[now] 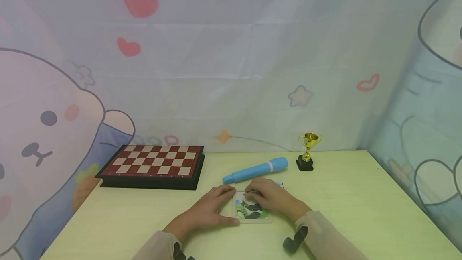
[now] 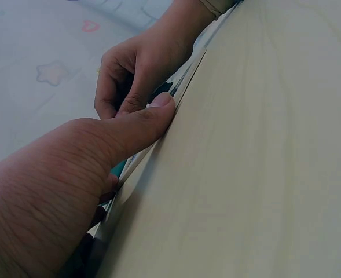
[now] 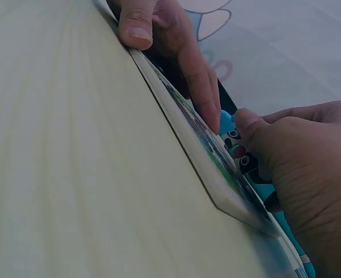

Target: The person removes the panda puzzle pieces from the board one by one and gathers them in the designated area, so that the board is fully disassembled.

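Note:
A small square jigsaw board (image 1: 253, 222) with a panda picture lies flat on the table, its pale rim towards the near side. My left hand (image 1: 207, 211) holds the board at its left side, thumb at the near corner and fingers at the far corner. Over the board's upper right part, my right hand (image 1: 276, 199) pinches a puzzle piece (image 3: 235, 139) with a panda face on it between thumb and fingers. The piece is tilted up above the picture. In the head view the right hand's fingers mostly hide it.
Behind the hands lies a blue microphone-shaped toy (image 1: 256, 171). A gold trophy cup (image 1: 306, 151) on a black base stands at the back right. A red and white chessboard box (image 1: 155, 161) rests at the back left. A patterned cloth (image 1: 231, 51) hangs behind the table.

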Motion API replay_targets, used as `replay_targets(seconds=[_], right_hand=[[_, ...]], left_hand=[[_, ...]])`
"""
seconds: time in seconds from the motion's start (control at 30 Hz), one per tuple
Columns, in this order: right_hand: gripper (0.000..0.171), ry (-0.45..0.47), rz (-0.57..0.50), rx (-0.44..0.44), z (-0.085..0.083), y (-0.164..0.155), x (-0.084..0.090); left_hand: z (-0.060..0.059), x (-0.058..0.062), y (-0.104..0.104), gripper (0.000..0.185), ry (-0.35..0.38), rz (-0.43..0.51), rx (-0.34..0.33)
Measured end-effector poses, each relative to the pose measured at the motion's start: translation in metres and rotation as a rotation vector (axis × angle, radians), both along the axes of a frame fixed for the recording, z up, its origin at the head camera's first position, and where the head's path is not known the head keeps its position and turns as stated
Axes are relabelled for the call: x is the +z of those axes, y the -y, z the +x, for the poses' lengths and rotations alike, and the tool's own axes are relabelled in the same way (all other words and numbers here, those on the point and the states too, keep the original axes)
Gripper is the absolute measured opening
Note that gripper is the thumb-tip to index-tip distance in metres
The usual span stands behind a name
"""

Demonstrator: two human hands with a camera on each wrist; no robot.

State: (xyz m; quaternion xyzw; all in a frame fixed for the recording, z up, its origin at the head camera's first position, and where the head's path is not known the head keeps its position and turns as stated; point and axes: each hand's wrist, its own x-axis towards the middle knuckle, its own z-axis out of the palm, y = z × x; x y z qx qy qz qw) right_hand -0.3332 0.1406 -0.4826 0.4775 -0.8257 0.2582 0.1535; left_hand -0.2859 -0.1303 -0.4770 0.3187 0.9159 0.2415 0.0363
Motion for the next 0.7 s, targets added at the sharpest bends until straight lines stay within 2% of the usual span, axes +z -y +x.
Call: replay_targets(seconds=[0.17, 0.3, 0.47, 0.7], right_hand=[[0.006, -0.005, -0.088, -0.009, -0.002, -0.003, 0.002], [0.008, 0.046, -0.135, -0.089, -0.002, -0.013, 0.004], [0.011, 0.094, -0.171, -0.187, -0.004, -0.038, 0.003], [0.011, 0.086, -0.166, -0.272, -0.011, -0.084, -0.005]], left_hand=[[0.0, 0.001, -0.001, 0.1, -0.008, -0.005, 0.002], [0.001, 0.001, -0.001, 0.101, -0.006, -0.001, 0.003], [0.001, 0.001, -0.001, 0.101, -0.005, 0.001, 0.009], [0.002, 0.0, -0.001, 0.101, 0.006, 0.001, 0.013]])
